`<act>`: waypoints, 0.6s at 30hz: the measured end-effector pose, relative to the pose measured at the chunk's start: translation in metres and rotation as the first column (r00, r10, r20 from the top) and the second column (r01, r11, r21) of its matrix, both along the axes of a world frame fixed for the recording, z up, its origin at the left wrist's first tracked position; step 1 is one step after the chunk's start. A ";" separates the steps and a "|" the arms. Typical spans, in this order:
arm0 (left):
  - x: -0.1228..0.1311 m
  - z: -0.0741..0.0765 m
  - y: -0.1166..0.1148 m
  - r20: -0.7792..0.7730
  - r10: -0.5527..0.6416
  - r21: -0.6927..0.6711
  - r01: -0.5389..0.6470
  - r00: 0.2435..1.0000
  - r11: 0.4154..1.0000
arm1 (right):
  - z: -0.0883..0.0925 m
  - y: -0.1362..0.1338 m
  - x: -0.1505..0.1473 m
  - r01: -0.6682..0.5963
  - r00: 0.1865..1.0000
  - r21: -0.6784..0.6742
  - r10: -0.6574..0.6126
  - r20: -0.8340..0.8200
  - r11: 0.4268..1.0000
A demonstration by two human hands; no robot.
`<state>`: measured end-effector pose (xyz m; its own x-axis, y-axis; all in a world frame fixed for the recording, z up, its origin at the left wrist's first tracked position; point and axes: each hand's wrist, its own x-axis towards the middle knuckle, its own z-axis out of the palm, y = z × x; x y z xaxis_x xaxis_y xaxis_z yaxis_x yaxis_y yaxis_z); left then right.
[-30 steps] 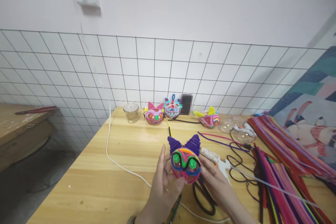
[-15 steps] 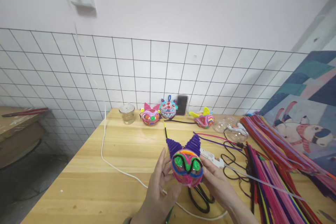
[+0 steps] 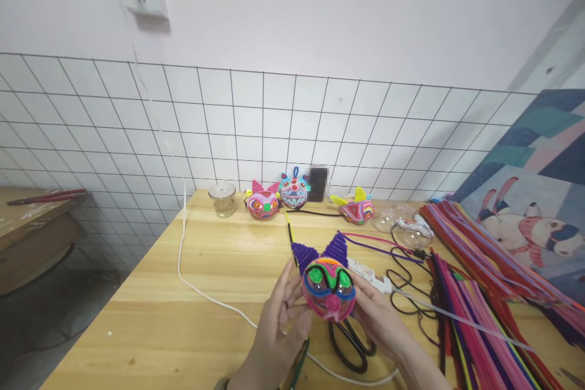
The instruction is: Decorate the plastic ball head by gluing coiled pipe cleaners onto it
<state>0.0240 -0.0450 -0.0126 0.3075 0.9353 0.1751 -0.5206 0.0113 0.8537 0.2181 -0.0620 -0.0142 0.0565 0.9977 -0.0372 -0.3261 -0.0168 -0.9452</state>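
A round animal-head ornament (image 3: 329,298) made of coiled pipe cleaners over a clear ball is held up between my two hands. It has purple pointed ears, green eyes, black and blue curves and a pink nose. My left hand (image 3: 278,329) cups its left side, thumb below. My right hand (image 3: 379,317) grips the right side, fingers partly behind it. Just behind my right hand lies a white glue gun (image 3: 370,275) with a long clear glue stick (image 3: 461,320). Black loops (image 3: 351,347) lie beneath the ornament, and a green-edged object (image 3: 300,365) shows beside my left thumb.
Along the back stand a glass cup (image 3: 222,200), a pink head (image 3: 264,202), a blue head (image 3: 294,190) and a yellow-eared one (image 3: 357,210). Clear balls (image 3: 414,234) and pipe-cleaner bundles (image 3: 484,323) fill the right. A white cable (image 3: 205,295) crosses the table.
The ornament has turned and tilted slightly in my hands, so its face and pink nose show more fully. Both hands keep their hold; the view has shifted a little.
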 end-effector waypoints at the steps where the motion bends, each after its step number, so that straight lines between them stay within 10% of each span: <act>1: -0.001 0.001 0.001 0.013 -0.025 -0.015 0.026 1.000 1.000 | 0.000 0.001 0.001 -0.003 1.000 -0.001 0.003 0.002 1.000; 18: -0.013 0.010 0.010 0.089 -0.043 -0.096 0.052 0.995 0.994 | 0.022 0.013 -0.007 -0.089 0.996 0.021 0.089 0.014 0.996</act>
